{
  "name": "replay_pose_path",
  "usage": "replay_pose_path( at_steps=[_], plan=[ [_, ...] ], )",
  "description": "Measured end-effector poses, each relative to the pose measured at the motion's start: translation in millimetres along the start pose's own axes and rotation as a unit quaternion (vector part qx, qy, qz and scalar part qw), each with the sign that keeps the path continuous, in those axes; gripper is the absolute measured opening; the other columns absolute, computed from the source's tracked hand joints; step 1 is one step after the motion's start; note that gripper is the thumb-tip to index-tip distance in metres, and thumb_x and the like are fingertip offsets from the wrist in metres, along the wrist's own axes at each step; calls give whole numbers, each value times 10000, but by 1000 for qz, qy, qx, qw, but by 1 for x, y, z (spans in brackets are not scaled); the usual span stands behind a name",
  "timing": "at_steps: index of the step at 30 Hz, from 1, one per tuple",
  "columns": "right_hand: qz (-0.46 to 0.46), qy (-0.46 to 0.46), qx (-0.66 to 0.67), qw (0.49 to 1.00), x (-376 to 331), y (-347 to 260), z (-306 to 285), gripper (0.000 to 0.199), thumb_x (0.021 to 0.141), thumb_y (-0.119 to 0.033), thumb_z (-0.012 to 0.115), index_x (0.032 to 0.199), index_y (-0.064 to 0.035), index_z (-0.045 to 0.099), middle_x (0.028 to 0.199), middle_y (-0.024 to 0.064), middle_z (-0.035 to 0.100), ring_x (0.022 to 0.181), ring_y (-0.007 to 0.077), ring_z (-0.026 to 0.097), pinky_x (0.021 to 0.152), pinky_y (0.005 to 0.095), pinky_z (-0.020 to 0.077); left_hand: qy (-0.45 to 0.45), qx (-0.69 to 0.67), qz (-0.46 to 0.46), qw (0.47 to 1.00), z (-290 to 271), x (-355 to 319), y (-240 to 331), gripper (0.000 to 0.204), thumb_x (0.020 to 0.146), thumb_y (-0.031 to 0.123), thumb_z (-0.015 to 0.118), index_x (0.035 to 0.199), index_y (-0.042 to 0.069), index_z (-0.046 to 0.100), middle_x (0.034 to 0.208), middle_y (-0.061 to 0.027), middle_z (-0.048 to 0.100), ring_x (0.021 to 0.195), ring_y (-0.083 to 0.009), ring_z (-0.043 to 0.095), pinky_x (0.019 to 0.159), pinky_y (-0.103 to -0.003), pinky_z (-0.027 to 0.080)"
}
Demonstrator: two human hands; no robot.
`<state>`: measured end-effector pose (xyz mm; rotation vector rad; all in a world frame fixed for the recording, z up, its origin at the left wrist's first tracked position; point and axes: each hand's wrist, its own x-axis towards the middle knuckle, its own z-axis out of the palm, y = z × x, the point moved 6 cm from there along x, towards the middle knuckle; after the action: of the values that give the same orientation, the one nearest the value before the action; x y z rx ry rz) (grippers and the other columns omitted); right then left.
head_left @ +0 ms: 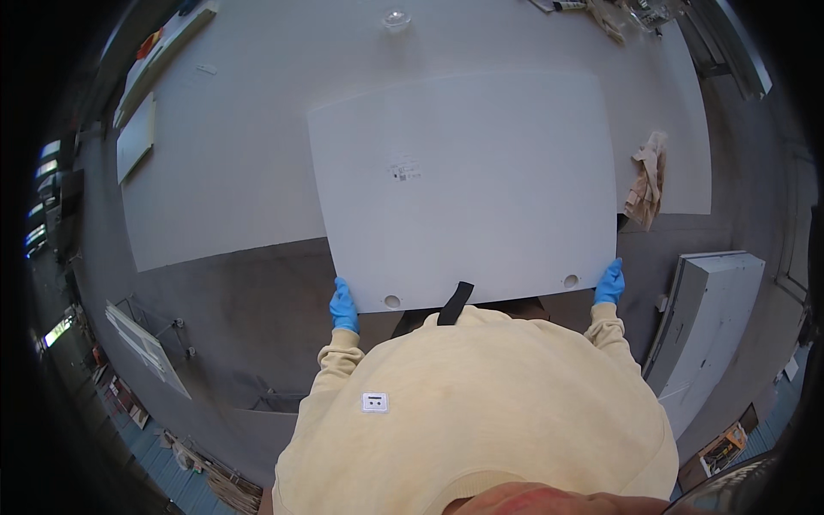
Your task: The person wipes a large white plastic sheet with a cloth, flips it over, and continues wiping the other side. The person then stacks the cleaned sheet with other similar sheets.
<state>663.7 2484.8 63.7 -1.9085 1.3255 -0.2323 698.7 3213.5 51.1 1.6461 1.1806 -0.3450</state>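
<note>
A large flat white panel (481, 215) lies in front of me, its far part over the table and its near edge close to my body. Two round holes show near its near corners, and a small printed label (405, 170) is left of its middle. My left hand (343, 307), in a blue glove, is closed on the panel's left edge by the near corner. At the right edge, near the other corner, my gloved right hand (609, 283) grips the panel too. The thumbs' undersides are hidden. A black strap (456, 303) hangs from my chest over the near edge.
The pale worktable (232, 172) carries crumpled brown paper (649, 182) at right and a clear plastic dome or cup (396, 19) at the far side. White boards (137, 139) lie at left. A tall pale stack (708, 313) stands on the right, a wheeled rack (148, 345) on the left.
</note>
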Motion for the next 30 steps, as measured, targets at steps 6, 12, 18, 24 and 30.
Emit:
replay_pose_path(
  at_steps=[6,12,18,24,30],
  plan=[
    [-97,-94,-120,984,18,0,-2,709,1053,-586,426,995,61,709,820,154,710,716,242,594,711,409,493,-54,28,-2,998,-15,10,-13,683,1023,620,501,1264,3,670,1191,-70,703,1052,-196,645,960,-336,508],
    [-115,-92,-102,984,86,-72,60,792,1016,-685,399,853,55,630,709,121,566,660,230,473,686,429,450,24,0,39,999,55,66,130,766,975,716,486,966,-15,714,803,-31,636,715,-172,530,696,-374,492],
    [-6,-26,-72,997,42,-74,54,871,978,-754,401,756,59,624,636,101,537,634,199,432,625,422,428,112,-44,-2,993,30,88,92,758,937,749,517,840,20,701,727,-28,601,650,-175,508,621,-350,476],
    [18,47,6,999,32,-96,11,885,969,-759,428,733,60,662,614,72,554,599,188,435,603,414,424,100,-163,82,978,32,24,162,678,979,664,535,970,9,708,858,-62,693,714,-213,615,666,-360,525],
    [40,127,179,975,36,-213,-7,891,1005,-728,376,1073,101,696,1049,173,719,914,264,646,856,367,515,152,-189,234,941,12,-45,292,679,1052,590,442,1299,-26,585,1010,-125,713,979,-251,662,894,-382,524]
  ],
)
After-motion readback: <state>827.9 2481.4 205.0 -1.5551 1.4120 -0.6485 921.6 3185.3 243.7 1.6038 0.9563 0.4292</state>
